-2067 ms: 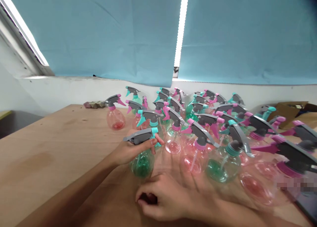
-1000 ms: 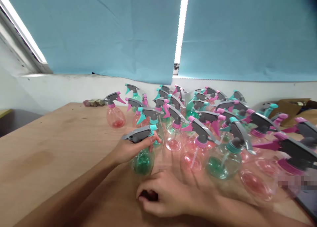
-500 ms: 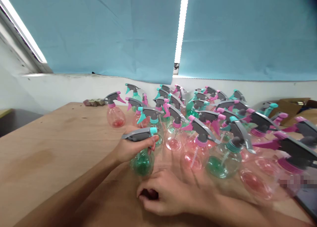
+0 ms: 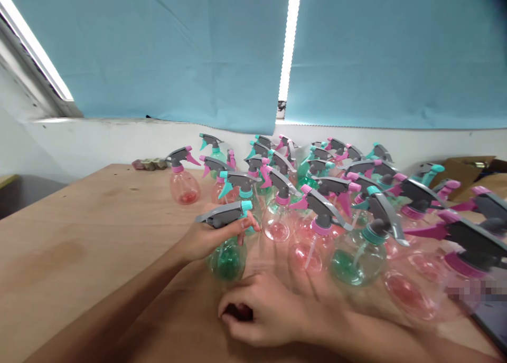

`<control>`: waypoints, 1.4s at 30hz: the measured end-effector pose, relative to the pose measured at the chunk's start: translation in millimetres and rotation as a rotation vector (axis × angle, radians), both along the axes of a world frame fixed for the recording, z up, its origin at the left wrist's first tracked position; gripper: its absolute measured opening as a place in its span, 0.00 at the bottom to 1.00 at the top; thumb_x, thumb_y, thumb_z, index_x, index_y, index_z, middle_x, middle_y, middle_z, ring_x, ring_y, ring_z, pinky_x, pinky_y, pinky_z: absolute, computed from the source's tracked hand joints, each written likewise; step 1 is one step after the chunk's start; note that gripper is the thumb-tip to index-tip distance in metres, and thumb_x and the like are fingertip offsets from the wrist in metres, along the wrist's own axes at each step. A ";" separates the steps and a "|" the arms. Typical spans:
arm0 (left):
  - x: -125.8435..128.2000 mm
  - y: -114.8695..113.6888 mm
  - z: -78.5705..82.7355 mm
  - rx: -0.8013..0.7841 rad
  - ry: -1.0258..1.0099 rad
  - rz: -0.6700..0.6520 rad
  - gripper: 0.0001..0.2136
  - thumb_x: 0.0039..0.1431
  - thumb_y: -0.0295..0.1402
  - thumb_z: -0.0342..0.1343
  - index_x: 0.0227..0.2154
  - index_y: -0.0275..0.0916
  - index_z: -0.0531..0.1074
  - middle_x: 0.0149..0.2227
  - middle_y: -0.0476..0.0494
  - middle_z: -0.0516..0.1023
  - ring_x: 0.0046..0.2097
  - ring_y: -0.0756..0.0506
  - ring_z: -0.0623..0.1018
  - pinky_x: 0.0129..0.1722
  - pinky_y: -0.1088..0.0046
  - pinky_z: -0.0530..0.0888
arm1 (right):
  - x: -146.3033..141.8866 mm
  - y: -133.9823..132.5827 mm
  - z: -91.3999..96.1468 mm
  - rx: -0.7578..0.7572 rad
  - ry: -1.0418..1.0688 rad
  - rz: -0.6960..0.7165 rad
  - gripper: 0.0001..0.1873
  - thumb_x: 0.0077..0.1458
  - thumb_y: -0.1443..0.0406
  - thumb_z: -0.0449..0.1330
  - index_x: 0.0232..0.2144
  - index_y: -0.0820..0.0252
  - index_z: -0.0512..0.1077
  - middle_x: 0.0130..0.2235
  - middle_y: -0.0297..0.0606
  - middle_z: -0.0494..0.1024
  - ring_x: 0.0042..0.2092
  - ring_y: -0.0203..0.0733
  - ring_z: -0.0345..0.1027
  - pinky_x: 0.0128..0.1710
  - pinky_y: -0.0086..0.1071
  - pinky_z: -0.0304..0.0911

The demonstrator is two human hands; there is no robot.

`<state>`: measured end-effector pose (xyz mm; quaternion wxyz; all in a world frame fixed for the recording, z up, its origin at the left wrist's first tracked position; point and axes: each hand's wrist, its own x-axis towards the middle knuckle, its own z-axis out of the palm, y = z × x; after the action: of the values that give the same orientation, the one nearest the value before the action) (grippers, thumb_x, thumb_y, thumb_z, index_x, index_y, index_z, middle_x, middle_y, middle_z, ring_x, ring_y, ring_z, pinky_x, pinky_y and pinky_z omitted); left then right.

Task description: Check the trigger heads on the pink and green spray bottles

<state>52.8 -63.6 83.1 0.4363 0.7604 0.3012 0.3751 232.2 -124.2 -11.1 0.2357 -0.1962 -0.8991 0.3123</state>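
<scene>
The thumb of the left hand [image 4: 208,239] lies along the side of a spray bottle's grey head, its tip just below the nozzle, while the fingers wrap round the far side, bent close together near the trigger; the grip is closed on the green spray bottle [image 4: 227,261]. The right hand [image 4: 265,310] rests beside that bottle, nearer the wearer, loosely curled, with a dark hollow between thumb and bent fingers; whether anything is inside cannot be told.

The held bottle stands about upright on the wooden table [image 4: 99,220], in front of the other bottles. Its body is round, see-through and green, deeper in tone toward the base. The spray head [image 4: 222,216] is two greys, lighter along the top and darker below, with a turquoise nozzle [image 4: 246,208] pointing right. The fingers cover most of the neck and the trigger.

Just behind it is a bottle with a turquoise collar [image 4: 245,194]. To the right stand a pink bottle [image 4: 309,255] and another green bottle [image 4: 358,263], with many more pink and green ones crowded behind. A lone pink bottle [image 4: 185,187] stands farther left. Beyond are a cardboard box [image 4: 461,178] at the right and a blue sheet [image 4: 166,51] above the white wall [image 4: 130,141].
</scene>
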 end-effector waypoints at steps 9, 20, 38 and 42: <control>0.8 -0.3 0.5 -0.006 0.003 0.001 0.17 0.69 0.46 0.61 0.39 0.36 0.85 0.35 0.42 0.82 0.31 0.49 0.78 0.35 0.72 0.76 | 0.1 -0.7 2.0 -0.018 0.003 -0.006 0.10 0.61 0.65 0.60 0.40 0.59 0.81 0.33 0.32 0.82 0.31 0.32 0.70 0.34 0.24 0.62; 2.4 -1.0 2.0 -0.009 -0.025 -0.003 0.16 0.69 0.45 0.62 0.38 0.36 0.83 0.33 0.44 0.80 0.30 0.49 0.77 0.34 0.73 0.76 | 0.1 -0.2 0.3 -0.001 0.014 -0.009 0.10 0.60 0.65 0.60 0.41 0.59 0.81 0.33 0.32 0.83 0.31 0.33 0.70 0.34 0.26 0.61; 3.2 -3.7 1.6 -0.030 -0.020 0.065 0.18 0.66 0.47 0.64 0.35 0.34 0.83 0.36 0.39 0.84 0.29 0.48 0.78 0.32 0.72 0.76 | 0.1 1.2 0.9 0.014 -0.016 -0.006 0.11 0.61 0.65 0.60 0.42 0.57 0.81 0.34 0.34 0.84 0.32 0.35 0.72 0.35 0.27 0.63; 3.1 -4.9 3.5 -0.025 0.007 0.103 0.19 0.65 0.47 0.64 0.29 0.33 0.81 0.29 0.41 0.82 0.27 0.49 0.78 0.31 0.74 0.75 | 0.7 0.5 1.0 0.014 -0.019 -0.005 0.11 0.62 0.65 0.60 0.43 0.58 0.81 0.35 0.34 0.84 0.33 0.35 0.73 0.36 0.27 0.63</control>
<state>55.9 -68.5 86.6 0.4249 0.7397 0.3459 0.3907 233.0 -123.7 -10.1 0.2296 -0.1997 -0.9030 0.3034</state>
